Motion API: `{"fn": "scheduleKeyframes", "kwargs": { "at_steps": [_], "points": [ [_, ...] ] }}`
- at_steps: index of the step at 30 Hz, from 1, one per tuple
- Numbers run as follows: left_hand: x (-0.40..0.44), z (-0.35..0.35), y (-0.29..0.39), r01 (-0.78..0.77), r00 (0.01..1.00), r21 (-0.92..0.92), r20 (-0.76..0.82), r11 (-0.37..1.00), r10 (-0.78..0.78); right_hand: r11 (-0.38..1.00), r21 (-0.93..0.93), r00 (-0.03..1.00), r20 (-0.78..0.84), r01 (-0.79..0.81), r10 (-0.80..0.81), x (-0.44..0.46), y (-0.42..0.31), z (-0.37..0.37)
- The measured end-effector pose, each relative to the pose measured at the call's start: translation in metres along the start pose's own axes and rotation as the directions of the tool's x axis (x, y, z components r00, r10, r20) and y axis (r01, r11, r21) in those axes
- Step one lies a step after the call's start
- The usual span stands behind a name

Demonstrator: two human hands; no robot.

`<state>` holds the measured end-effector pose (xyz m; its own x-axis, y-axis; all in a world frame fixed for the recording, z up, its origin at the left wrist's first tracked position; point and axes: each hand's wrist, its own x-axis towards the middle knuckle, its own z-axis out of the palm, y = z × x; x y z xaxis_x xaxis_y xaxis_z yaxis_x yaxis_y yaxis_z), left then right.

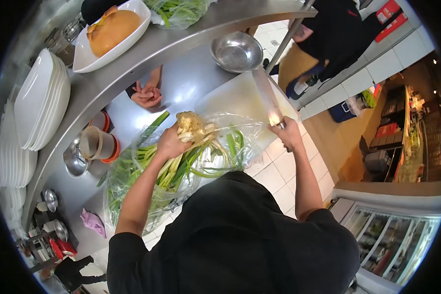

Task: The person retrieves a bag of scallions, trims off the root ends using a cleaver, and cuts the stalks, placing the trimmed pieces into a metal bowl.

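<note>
Green onions (174, 169) with pale root ends lie in a clear plastic bag (115, 179) on the steel counter. My left hand (171, 142) is closed around a bunch of them, just below its tangled, tan roots (190, 122). In my right hand (287, 134) is the handle of a large knife (265, 93), its broad blade pointing up and away over the edge of a white cutting board (230, 100). The blade is apart from the onions. Part of the bag overlaps the near side of the board.
Another person's hands (147, 94) rest across the counter. A metal bowl (236, 51) stands behind the board. Plastic containers (94, 143) are at the left. An overhead shelf (181, 41) holds plates (41, 100) and a white dish (132, 39). Another person (335, 34) stands at the upper right.
</note>
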<state>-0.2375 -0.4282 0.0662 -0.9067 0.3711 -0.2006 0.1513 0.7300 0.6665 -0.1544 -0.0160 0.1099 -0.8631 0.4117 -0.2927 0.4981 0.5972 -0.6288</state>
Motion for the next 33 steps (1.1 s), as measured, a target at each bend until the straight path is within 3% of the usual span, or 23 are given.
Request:
{"fn": "scheduleKeyframes", "kwargs": {
  "at_steps": [4, 5, 7, 8, 13, 15, 16, 18, 20, 22, 24, 26, 28, 33],
  "points": [
    [0.003, 0.002, -0.005, -0.029, 0.999, 0.005, 0.015, 1.0, 0.029, 0.971, 0.109, 0.959, 0.163, 0.214, -0.23, 0.025, -0.012, 0.046],
    [0.003, 0.003, -0.004, -0.041, 0.999, 0.004, -0.002, 0.999, 0.041, 0.971, 0.114, 0.962, 0.156, 0.209, -0.226, 0.033, -0.012, 0.058],
    [-0.001, 0.002, 0.001, -0.033, 0.999, 0.003, -0.004, 0.999, 0.033, 0.921, -0.229, 0.946, 0.158, 0.314, -0.283, 0.046, -0.016, 0.071],
    [-0.002, 0.001, 0.004, -0.018, 1.0, -0.004, -0.012, 1.0, 0.018, 0.921, -0.224, 0.944, 0.162, 0.319, -0.288, 0.053, -0.013, 0.069],
    [-0.012, 0.005, 0.025, 0.027, 0.997, 0.041, -0.071, 0.999, -0.024, 0.893, -0.289, 0.938, 0.075, 0.346, -0.339, 0.081, -0.033, 0.014],
    [-0.011, 0.01, 0.049, -0.08, 0.991, 0.08, -0.099, 0.994, 0.088, 0.862, -0.305, 0.912, 0.078, 0.405, -0.402, 0.104, -0.037, -0.008],
    [-0.006, 0.014, 0.063, -0.06, 0.992, 0.084, -0.106, 0.995, 0.068, 0.833, -0.33, 0.89, 0.059, 0.444, -0.451, 0.117, -0.035, -0.02],
    [0.015, 0.024, 0.099, -0.278, 0.938, 0.094, -0.19, 0.956, 0.291, 0.825, -0.32, 0.876, 0.042, 0.467, -0.48, 0.147, -0.029, -0.048],
    [0.041, 0.033, 0.143, -0.263, 0.94, 0.105, -0.195, 0.959, 0.279, 0.821, -0.308, 0.866, 0.017, 0.48, -0.5, 0.181, -0.02, -0.072],
    [0.066, 0.048, 0.169, -0.255, 0.943, 0.118, -0.188, 0.96, 0.274, 0.76, -0.307, 0.814, 0.105, 0.573, -0.572, 0.209, -0.011, -0.086],
    [0.096, 0.068, 0.184, -0.231, 0.947, 0.188, -0.18, 0.955, 0.265, 0.781, -0.207, 0.807, 0.127, 0.59, -0.577, 0.22, 0.001, -0.093],
    [0.114, 0.084, 0.197, -0.186, 0.964, 0.137, -0.167, 0.973, 0.208, 0.799, -0.116, 0.805, 0.146, 0.591, -0.574, 0.227, 0.025, -0.099],
    [0.127, 0.094, 0.214, -0.105, 0.981, 0.182, -0.145, 0.978, 0.132, 0.78, 0.094, 0.769, 0.131, 0.619, -0.626, 0.23, 0.054, -0.102],
    [0.145, 0.096, 0.265, -0.121, 0.982, 0.224, -0.113, 0.967, 0.149, 0.868, 0.293, 0.872, 0.168, 0.401, -0.459, 0.223, 0.116, -0.127]
  ]
}}
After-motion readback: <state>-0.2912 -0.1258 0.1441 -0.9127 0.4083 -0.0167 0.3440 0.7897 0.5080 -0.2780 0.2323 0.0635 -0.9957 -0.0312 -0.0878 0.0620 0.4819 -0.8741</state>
